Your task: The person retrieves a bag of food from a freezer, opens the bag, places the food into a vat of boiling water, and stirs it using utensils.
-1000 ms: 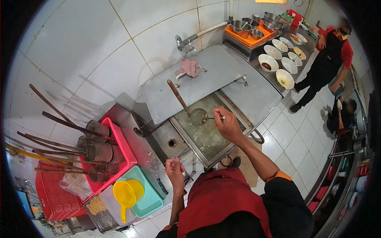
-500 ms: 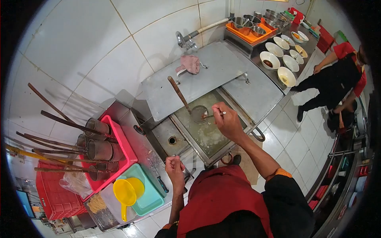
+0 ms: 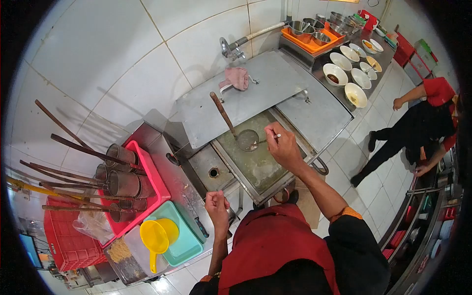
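Note:
My right hand (image 3: 281, 147) is closed round a thin stick-like utensil (image 3: 261, 142) and hangs over a vat of cloudy greenish liquid (image 3: 260, 164). The utensil's lower end reaches into a round strainer basket (image 3: 247, 139), which sits in the liquid. That strainer's wooden handle (image 3: 223, 112) leans against the metal lid (image 3: 201, 120). My left hand (image 3: 217, 209) is held apart from the vat, in front of the steel counter near the drain hole (image 3: 213, 172). Its fingers are curled in; whatever may be inside them is hidden.
Several wooden-handled strainers (image 3: 123, 184) stand in a pink tray (image 3: 162, 189) at left. A yellow dipper (image 3: 155, 238) rests on a turquoise tub (image 3: 189, 250). White bowls (image 3: 355, 95) and an orange tray (image 3: 314, 46) line the right counter. A co-worker (image 3: 427, 115) stands at far right.
The utensil's tip has shifted slightly within the strainer, and the reddish bit seen there before no longer shows. My left hand has barely moved. The co-worker has stepped and changed leg position.

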`<state>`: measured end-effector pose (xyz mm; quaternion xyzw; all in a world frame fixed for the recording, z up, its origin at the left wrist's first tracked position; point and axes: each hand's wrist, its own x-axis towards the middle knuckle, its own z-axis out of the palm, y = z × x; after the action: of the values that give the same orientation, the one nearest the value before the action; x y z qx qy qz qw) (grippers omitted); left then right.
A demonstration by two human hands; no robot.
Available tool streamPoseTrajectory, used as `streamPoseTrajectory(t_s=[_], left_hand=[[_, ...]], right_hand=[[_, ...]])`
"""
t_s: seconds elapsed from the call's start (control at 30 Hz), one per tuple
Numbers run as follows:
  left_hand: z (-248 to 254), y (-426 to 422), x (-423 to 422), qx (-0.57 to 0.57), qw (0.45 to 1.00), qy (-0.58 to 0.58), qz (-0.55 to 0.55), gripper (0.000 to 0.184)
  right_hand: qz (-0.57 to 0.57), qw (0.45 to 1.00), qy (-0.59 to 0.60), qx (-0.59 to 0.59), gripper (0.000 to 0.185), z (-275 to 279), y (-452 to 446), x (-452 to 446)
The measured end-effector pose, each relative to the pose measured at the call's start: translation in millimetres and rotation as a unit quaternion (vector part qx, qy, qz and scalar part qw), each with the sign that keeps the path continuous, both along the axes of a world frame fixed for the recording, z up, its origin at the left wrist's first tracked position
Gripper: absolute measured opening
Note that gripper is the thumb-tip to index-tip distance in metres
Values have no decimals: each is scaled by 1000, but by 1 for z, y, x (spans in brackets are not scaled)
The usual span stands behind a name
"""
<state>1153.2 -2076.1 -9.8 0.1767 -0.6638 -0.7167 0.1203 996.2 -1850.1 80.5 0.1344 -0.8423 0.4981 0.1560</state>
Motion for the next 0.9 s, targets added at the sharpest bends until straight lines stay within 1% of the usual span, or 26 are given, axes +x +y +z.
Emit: streamPoseTrajectory(t_s=[0.13, 0.3, 0.4, 0.5, 0.6, 0.7, 0.8, 0.9], left_hand=[[-9, 1, 0, -17, 1000, 2, 10, 13], [-28, -2, 1, -48, 999, 12, 17, 12], [-8, 2, 3, -10, 1000, 28, 8, 12], [-22, 0, 4, -36, 999, 31, 20, 12], [-10, 3, 4, -6, 1000, 15, 19, 12], [0, 5, 3, -16, 999, 30, -3, 13], [0, 8, 1, -38, 999, 13, 4, 13], [-9, 9, -1, -32, 999, 13, -5, 14]], right_hand=[[15, 1000, -10, -16, 7, -2, -3, -1], [9, 1000, -2, 2, 7, -21, -6, -7], [13, 1000, -9, 4, 7, -18, -8, -5], [13, 1000, -14, 6, 8, -18, -8, -5], [9, 1000, -10, 6, 9, -20, -10, -4], [9, 1000, -12, 8, 11, -20, -9, -1], [6, 1000, 4, 17, 11, -17, -10, 5], [5, 1000, 7, 15, 11, -16, -8, 6]])
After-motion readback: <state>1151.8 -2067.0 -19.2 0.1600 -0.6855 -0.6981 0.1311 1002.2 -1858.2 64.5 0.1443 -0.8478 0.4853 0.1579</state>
